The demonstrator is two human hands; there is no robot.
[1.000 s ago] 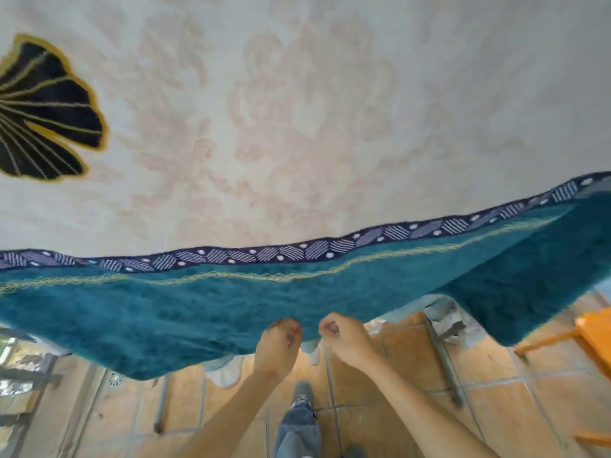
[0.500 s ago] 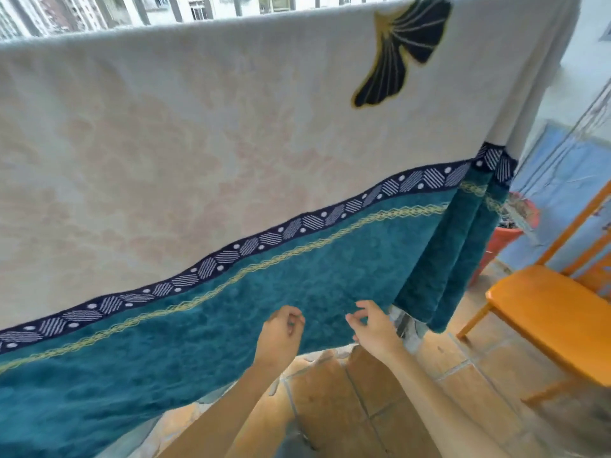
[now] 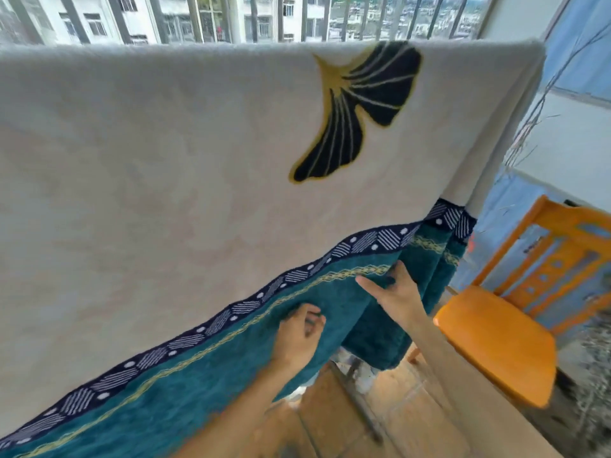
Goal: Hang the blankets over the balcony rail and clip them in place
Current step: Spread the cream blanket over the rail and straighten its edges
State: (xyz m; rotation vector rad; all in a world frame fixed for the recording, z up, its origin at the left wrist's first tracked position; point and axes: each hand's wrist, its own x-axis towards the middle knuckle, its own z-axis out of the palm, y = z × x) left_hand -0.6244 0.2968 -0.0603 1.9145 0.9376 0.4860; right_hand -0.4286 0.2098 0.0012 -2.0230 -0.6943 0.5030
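Note:
A large blanket (image 3: 185, 160) hangs over the balcony rail, which it hides; its top fold runs across the upper view. It is cream with a dark blue and gold leaf motif (image 3: 360, 110), a patterned navy band and a teal lower border (image 3: 205, 385). My left hand (image 3: 299, 335) is in front of the teal border with fingers loosely curled, holding nothing I can see. My right hand (image 3: 395, 292) is higher and to the right, fingers spread against the teal border near the blanket's right edge. No clips are in view.
Vertical window bars (image 3: 254, 18) rise behind the blanket's top, with buildings beyond. An orange wooden chair (image 3: 506, 325) stands close on the right. Tiled floor (image 3: 337, 418) lies below, with a metal frame leg under the blanket's hem.
The view has swung up and right, bringing the rail top and bars into sight. Both hands let go of the teal hem and rose; the right hand opened and moved up along the border.

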